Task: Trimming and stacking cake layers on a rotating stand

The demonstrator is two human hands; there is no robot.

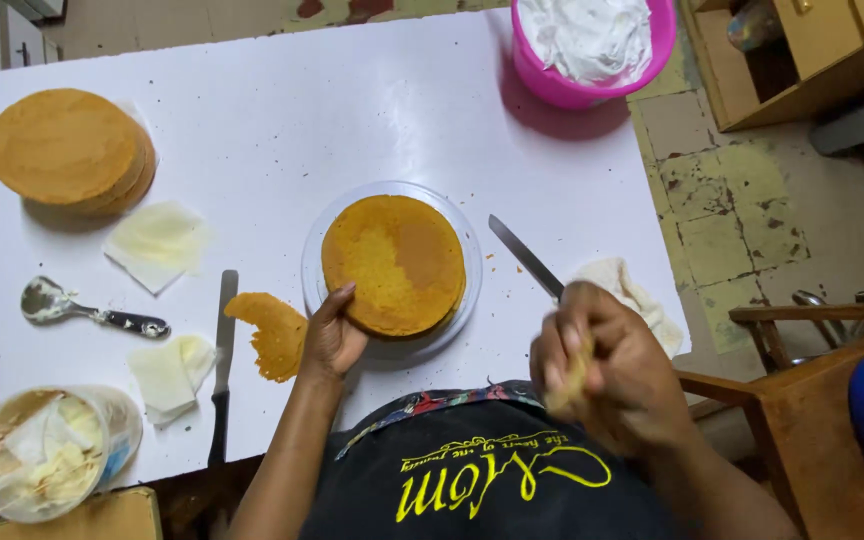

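The left hand (332, 335) rests open-fingered against the near edge of the cake layer (392, 262) on the clear plate (467, 250). The right hand (607, 365), beside the plate, has its grip closed on a crumbly trimmed scrap (574, 375). The layer looks soft and fragile, best supported from underneath.

The left hand (332, 335) is reaching forward from the near edge, forearm angled up from the body, fingers spread and curled, thumb pointing far. The right hand (607, 365) is hovering near the body, blurred, fingers bunching closed.
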